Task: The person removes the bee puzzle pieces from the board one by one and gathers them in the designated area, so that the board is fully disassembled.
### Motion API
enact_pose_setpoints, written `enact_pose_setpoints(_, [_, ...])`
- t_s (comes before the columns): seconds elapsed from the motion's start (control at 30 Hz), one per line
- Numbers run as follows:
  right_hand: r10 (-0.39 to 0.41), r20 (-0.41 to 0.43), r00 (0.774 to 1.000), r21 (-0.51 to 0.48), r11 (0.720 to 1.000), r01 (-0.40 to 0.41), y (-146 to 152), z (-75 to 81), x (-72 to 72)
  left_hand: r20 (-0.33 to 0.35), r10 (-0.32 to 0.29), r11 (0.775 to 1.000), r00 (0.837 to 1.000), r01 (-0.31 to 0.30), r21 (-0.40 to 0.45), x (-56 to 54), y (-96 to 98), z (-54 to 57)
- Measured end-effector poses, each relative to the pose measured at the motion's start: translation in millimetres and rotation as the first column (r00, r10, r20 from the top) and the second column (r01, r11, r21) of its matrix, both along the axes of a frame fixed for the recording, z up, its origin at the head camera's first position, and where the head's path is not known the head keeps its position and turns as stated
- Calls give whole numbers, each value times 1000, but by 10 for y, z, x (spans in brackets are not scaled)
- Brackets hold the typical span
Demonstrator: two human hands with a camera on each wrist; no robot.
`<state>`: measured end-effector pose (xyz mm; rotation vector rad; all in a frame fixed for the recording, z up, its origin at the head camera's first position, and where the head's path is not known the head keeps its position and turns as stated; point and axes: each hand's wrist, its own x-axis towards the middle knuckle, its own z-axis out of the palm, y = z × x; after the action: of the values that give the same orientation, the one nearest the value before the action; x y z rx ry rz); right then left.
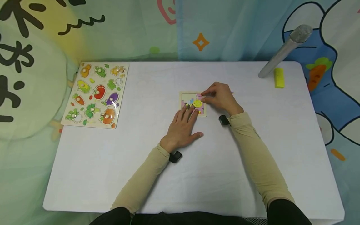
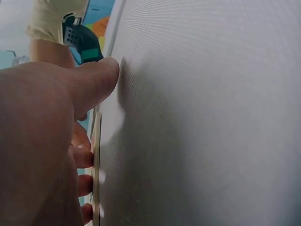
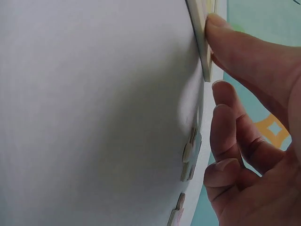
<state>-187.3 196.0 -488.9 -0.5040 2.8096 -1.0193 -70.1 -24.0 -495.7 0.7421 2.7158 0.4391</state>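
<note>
A small framed jigsaw puzzle (image 1: 204, 109) with a pink picture and a yellow round face lies flat on the table. My left hand (image 1: 182, 126) rests with spread, straight fingers on its lower left part, the thumb out to the side. At the puzzle's upper right corner, my right hand (image 1: 220, 96) has thumb and forefinger around a pinkish puzzle piece (image 1: 199, 95), mostly covered by the fingertips. In the right wrist view, the right thumb (image 3: 235, 40) presses on top of the puzzle frame (image 3: 203, 52), the other fingers curled beside it.
Loose puzzle pieces (image 3: 190, 155) lie beyond my right hand. A vegetable peg board (image 1: 95, 93) is at the table's back left. A grey microphone (image 1: 284, 51) and a yellow block (image 1: 279, 77) are at the back right. A patterned curtain hangs behind the white table (image 1: 225, 175).
</note>
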Motion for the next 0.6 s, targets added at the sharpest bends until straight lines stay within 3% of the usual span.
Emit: enact_pose_setpoints(0.6, [59, 35, 998, 16, 998, -59, -5, -10, -29, 22, 1, 1000, 1000, 0, -16, -8, 3, -28])
